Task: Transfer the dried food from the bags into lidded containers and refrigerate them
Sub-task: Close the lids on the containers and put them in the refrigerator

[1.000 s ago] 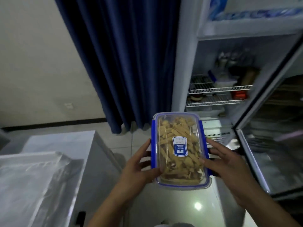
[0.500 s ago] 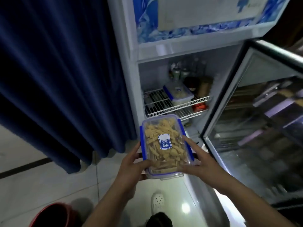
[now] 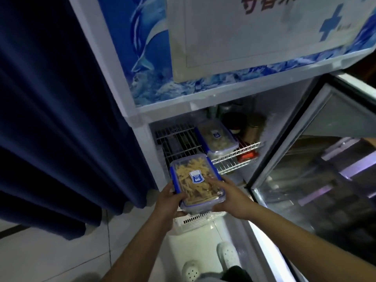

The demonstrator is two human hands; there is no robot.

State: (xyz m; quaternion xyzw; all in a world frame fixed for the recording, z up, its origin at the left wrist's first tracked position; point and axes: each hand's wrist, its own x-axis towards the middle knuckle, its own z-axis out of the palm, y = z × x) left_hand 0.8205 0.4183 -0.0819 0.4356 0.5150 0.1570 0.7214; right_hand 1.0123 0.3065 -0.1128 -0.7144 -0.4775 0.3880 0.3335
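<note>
My left hand (image 3: 169,202) grips the near left corner of the lidded container (image 3: 196,183), thumb on the lid edge, fingers underneath. My right hand (image 3: 230,197) holds the right side, thumb laid across the clear lid, fingers curled below. The container is full of pale dried strips, and its blue clips appear closed on both long sides. It is carried level, just in front of the open fridge compartment.

Directly beyond my hands lies the wire shelf (image 3: 179,143). A second lidded container (image 3: 215,139) already sits on the right part of that shelf; the left part shows bare wire. Farther right of my right hand stands the open glass door (image 3: 317,159). To the left of my left hand hangs a dark blue curtain (image 3: 61,119).

Procedure, as I judge it: keep the container level and slide it forward onto the bare left part of the shelf, parallel to the second container. Lead with the far end and clear the shelf's front rail before lowering. Withdraw the underside fingers only once the base rests fully on the wire. Avoid nudging the second container toward the jars (image 3: 244,123) behind it.
</note>
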